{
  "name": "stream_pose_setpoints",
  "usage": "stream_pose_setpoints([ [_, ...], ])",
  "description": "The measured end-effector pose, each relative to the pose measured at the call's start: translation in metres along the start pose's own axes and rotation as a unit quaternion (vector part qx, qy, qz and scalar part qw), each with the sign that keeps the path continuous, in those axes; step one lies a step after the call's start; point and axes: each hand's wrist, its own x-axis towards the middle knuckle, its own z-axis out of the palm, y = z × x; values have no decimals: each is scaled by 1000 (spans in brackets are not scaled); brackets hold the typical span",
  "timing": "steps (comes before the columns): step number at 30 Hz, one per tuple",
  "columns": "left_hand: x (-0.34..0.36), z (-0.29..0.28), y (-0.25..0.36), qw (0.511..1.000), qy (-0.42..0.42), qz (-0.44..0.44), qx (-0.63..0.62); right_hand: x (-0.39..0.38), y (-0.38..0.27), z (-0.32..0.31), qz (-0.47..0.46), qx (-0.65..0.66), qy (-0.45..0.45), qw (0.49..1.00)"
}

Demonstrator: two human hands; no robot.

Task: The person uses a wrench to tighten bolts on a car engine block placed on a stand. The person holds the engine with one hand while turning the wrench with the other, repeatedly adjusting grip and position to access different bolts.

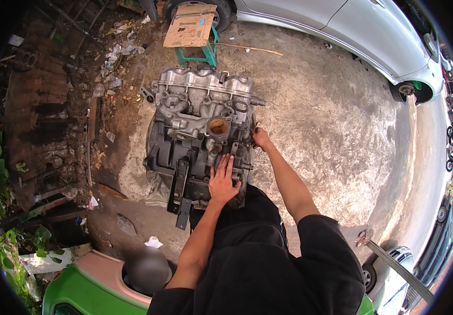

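Note:
A dirty metal engine point(184, 121) sits in front of me, with an aluminium top, a round brown-stained opening point(218, 126) and a black bracket point(181, 191) at its lower side. My left hand point(222, 179) lies on the lower middle of the engine with its fingers stretched out, right of the bracket. At the engine's right side, my right hand point(259, 137) is closed around something small and dark that I cannot make out, its fingertips partly hidden against the metal.
Behind the engine stands a teal stool point(195, 55) bearing cardboard point(189, 31) and tools. A silver car point(336, 26) is at top right, a green and pink vehicle panel point(63, 294) at lower left, a beam point(399, 268) at lower right, debris and planks point(40, 136) along the left.

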Motion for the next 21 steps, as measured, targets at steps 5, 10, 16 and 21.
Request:
stream_pose_setpoints([
  [5,0,0,1,1000,12,7,-1,-11,-27,-11,-31,-105,3,994],
  [10,0,0,1,1000,6,4,4,-17,-48,-18,-64,-148,-5,987],
  [16,0,0,1,1000,15,8,9,-23,-56,-17,-38,-144,19,989],
  [21,-2,1,2,1000,14,6,3,-49,-70,-31,-64,-104,50,991],
])
